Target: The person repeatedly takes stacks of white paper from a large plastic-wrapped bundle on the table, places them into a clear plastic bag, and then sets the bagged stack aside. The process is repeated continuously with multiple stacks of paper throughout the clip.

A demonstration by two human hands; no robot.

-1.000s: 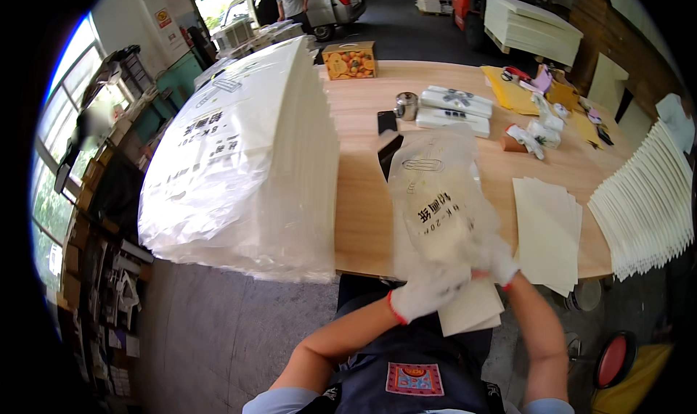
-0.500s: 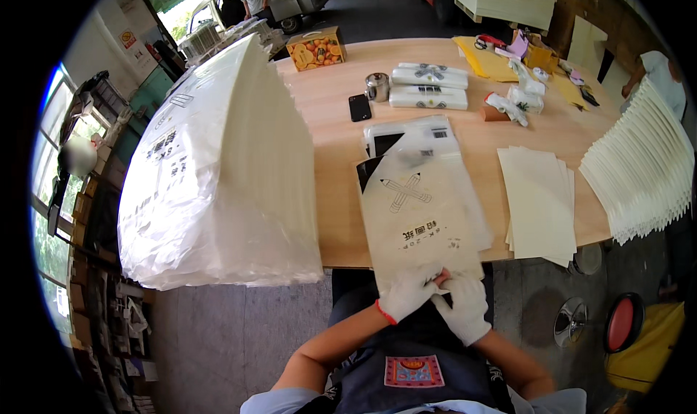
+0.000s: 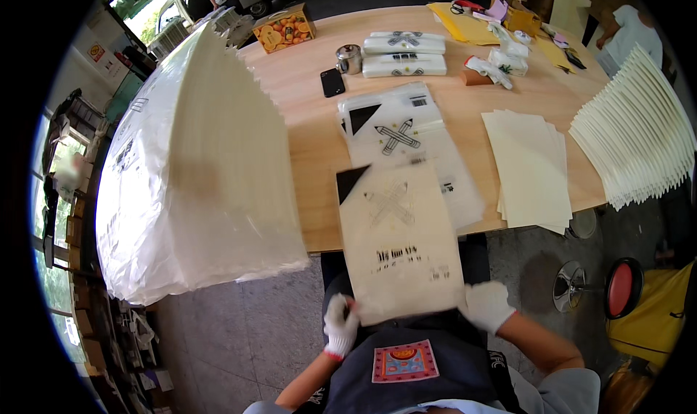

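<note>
A packet of cream paper in a clear printed bag (image 3: 399, 269), with a black corner and crossed pencils on it, slants over the table's near edge toward my body. My left hand (image 3: 341, 327), in a white glove with a red cuff, has its curled fingers at the packet's near left corner. At the near right corner my gloved right hand (image 3: 488, 306) pinches the packet's edge. Beyond it, partly under its far end, lie flat printed clear bags (image 3: 398, 138) in a loose pile. Some fingertips of both hands are blurred.
A tall plastic-wrapped paper stack (image 3: 196, 189) stands left on the table (image 3: 312, 160). Loose cream sheets (image 3: 528, 171) and a fanned stack (image 3: 639, 138) are right. Farther back are bag rolls (image 3: 404, 66), a phone (image 3: 332, 83), a metal cup (image 3: 349, 59) and a fruit-printed box (image 3: 284, 28).
My hands have moved apart, from together at the packet's near edge to its two near corners. The packet has shifted toward my body, baring more of the bag pile. The view has shifted slightly.
</note>
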